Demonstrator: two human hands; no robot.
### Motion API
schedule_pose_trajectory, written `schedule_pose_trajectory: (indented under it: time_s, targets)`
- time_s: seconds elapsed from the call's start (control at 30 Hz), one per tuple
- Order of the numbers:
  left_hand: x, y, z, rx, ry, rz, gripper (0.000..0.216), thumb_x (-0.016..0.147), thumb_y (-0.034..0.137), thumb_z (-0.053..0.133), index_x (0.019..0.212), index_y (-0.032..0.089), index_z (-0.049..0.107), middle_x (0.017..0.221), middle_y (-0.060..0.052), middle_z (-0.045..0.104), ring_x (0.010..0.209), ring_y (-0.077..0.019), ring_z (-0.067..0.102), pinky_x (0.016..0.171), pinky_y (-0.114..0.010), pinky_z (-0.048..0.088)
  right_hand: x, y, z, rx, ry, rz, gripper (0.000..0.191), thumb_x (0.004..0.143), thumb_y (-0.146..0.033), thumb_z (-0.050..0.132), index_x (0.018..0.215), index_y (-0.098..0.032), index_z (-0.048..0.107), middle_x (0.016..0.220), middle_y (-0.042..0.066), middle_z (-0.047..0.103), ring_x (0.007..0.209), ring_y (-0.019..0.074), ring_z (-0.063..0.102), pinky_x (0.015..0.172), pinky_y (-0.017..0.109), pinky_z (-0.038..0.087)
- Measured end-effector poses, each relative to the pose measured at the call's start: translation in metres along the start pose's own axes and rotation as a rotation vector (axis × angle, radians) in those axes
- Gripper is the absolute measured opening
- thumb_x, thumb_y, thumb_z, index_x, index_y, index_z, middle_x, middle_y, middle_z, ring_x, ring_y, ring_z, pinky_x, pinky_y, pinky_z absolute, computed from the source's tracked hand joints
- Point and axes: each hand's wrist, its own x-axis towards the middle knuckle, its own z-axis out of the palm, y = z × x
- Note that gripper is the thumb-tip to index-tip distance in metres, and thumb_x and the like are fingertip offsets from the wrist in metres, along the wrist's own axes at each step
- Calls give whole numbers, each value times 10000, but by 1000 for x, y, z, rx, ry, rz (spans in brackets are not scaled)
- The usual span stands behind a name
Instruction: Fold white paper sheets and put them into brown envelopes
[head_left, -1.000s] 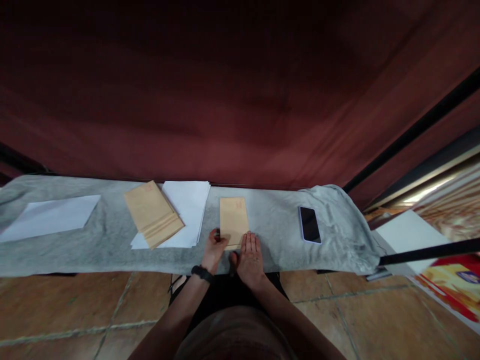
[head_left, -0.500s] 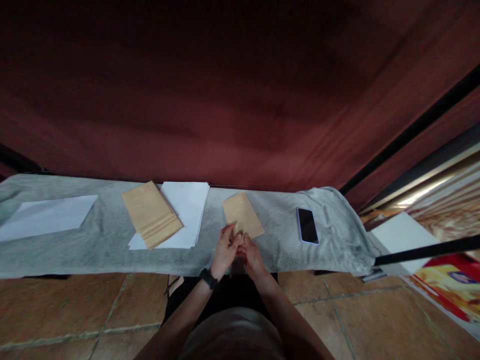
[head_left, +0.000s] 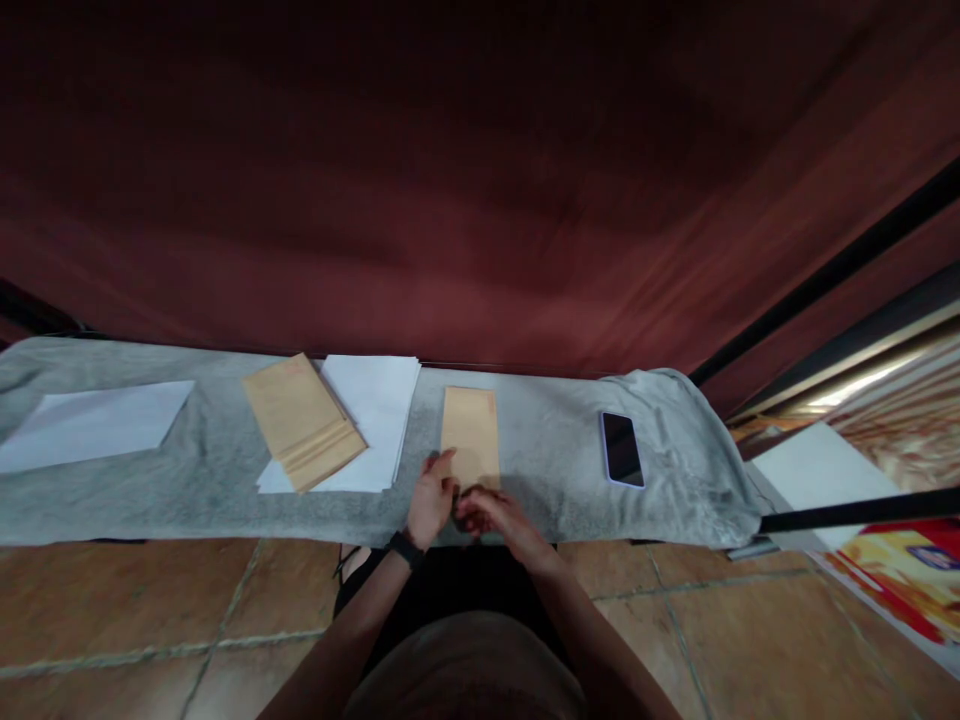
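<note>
A tan paper envelope [head_left: 472, 430] lies almost straight on the grey cloth in front of me, a small reddish print at its far right corner. At its left edge is my left hand [head_left: 431, 503], wearing a black wristband, with thumb and forefinger apart and a fingertip at the paper. My right hand [head_left: 499, 515] is curled over the near end of the envelope, its fingers bent around that edge. Both hands hide the envelope's near end. A stack of tan envelopes [head_left: 296, 405] rests at a slant to the left, on a pile of white paper [head_left: 382, 410].
A phone [head_left: 622, 450] with a pale purple edge lies to the right. Another white sheet [head_left: 97, 425] is at the far left. The grey cloth [head_left: 225, 510] covers a narrow bench before a dark red curtain [head_left: 465, 250]. A black bar [head_left: 862, 510] crosses at the right.
The envelope has turned from a slant to nearly straight and shifted slightly left. My hands have moved apart from their joined pinch at its near end. The view has shifted slightly.
</note>
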Motion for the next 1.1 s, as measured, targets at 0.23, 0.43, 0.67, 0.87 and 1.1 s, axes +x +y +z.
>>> schedule_pose_trajectory:
  time_s: [0.23,0.43,0.67,0.87,1.1]
  targets:
    - [-26,4,10,321,-32,370,441,997,232,419,1415,211,558,1549,-111,486,1453,-279,418,1178,-500,382,34,0,-43,-983,224,-599,447,1066,-272,298,1356,-196,628,1427,65,626,1336,170,561,1158,355,424]
    - [-40,7,11,472,-271,581,489,1027,430,452,1509,348,453,1594,3,440,1527,-277,293,1250,-558,199,89,-8,-56,-1351,155,-591,470,1073,-316,370,1532,-239,432,1620,42,389,1493,192,362,1243,431,259]
    - [-40,10,3,473,-270,605,509,1011,453,504,1514,428,424,1598,27,431,1510,-293,328,1243,-557,219,151,-36,-64,-1392,280,-456,579,1050,-320,420,1601,-203,286,1635,95,348,1509,209,333,1258,437,196]
    - [-40,11,3,468,-287,627,493,1029,474,459,1517,417,417,1598,25,432,1499,-272,352,1246,-554,206,159,-39,-65,-1379,289,-453,587,1052,-300,383,1612,-184,250,1646,97,319,1527,215,295,1266,449,172]
    - [-37,5,3,466,-324,654,509,1033,477,447,1532,395,396,1619,24,397,1516,-245,321,1260,-514,166,109,-15,-68,-1417,117,-540,541,1063,-308,359,1582,-161,321,1644,89,312,1524,226,303,1263,490,188]
